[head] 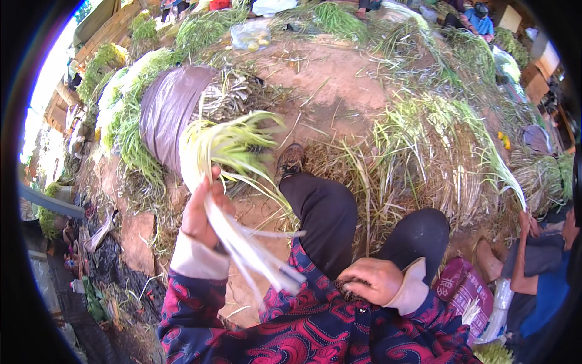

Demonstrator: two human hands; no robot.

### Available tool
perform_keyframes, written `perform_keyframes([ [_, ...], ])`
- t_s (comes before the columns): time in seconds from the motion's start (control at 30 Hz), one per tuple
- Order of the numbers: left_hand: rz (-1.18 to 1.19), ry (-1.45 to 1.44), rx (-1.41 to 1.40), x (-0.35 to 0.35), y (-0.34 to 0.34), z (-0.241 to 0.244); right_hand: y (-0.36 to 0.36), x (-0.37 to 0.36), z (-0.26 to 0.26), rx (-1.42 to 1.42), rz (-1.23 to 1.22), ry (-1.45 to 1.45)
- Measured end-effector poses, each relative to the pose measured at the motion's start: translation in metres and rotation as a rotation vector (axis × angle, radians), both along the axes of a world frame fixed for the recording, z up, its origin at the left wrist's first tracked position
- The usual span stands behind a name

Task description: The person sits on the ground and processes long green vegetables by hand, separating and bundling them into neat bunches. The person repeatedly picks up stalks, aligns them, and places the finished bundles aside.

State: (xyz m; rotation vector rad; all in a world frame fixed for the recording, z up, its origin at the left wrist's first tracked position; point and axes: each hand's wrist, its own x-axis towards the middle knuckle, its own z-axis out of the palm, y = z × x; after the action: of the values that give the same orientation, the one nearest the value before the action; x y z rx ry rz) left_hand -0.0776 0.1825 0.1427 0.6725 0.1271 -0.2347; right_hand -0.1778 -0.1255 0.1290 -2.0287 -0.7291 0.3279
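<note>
My left hand (pixel 207 211), raised at the left, is closed around a bunch of long leafy stalks (pixel 245 245). Their white ends point down to the right and look blurred, while the yellow-green leaves (pixel 241 136) fan out above the fist. My right hand (pixel 375 280) lies low over my lap, its fingers curled at a small dark, rough clump (pixel 348 291); whether it grips the clump I cannot tell. Just beyond the leaves is a bundle wrapped in purple-grey plastic (pixel 170 113), with pale stalk ends (pixel 225 95) showing at its right.
A heap of stalks and dry leaves (pixel 427 168) spreads right of my knees. At the far right a co-worker's hands (pixel 527 223) hold long leaves. Beside that person lies a purple printed sack (pixel 466 291). Green piles (pixel 141 150) flank the wrapped bundle; a clear plastic bag (pixel 250 36) stands farther off.
</note>
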Motion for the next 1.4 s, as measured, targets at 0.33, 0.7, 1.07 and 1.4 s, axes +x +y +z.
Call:
perform_keyframes([
  [0.33, 0.103, 0.077, -0.551, 0.051, -0.178, 0.016, 0.015, 0.020, -0.012, 0.868, -0.401, 0.493],
  [0.7, -0.017, 0.413, -0.631, 0.020, -0.283, -0.023, -0.028, 0.068, 0.036, 1.306, -0.822, -0.141],
  [1.07, -0.946, -0.613, -0.040, -0.004, -0.276, -0.013, -0.107, 0.107, 0.089, 1.404, -0.653, -0.070],
  [1.4, -0.503, -0.833, 0.497, 0.034, -0.268, 0.024, -0.066, 0.128, 0.113, 1.214, -0.384, 0.233],
])
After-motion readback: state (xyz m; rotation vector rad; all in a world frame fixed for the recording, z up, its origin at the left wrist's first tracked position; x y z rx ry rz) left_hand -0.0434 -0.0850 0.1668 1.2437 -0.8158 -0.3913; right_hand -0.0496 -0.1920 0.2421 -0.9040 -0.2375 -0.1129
